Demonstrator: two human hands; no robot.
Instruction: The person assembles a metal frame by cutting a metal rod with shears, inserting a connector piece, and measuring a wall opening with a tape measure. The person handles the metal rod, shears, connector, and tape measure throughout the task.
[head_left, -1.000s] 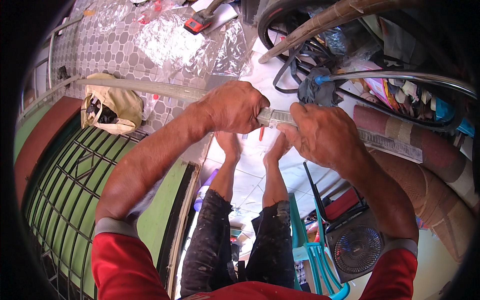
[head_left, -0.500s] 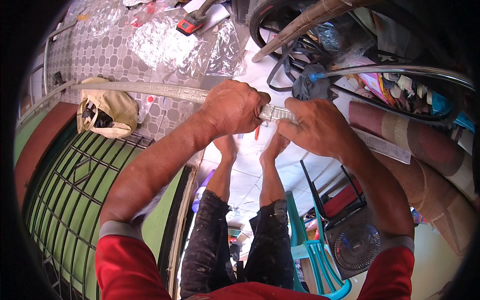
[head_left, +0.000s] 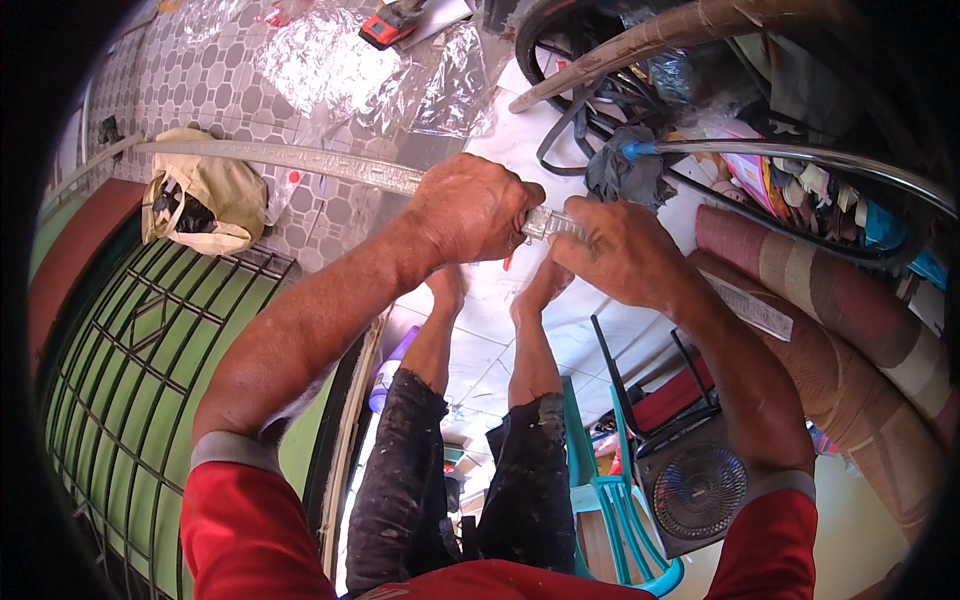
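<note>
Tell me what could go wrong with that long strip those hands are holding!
The left hand and right hand are bare, so the long pale strip might scratch them if its edges are sharp; I can't tell if they are. If the grip slips, it could drop toward the bare feet below. Its left stretch crosses the beige bag in the picture, so it might snag there.
</note>
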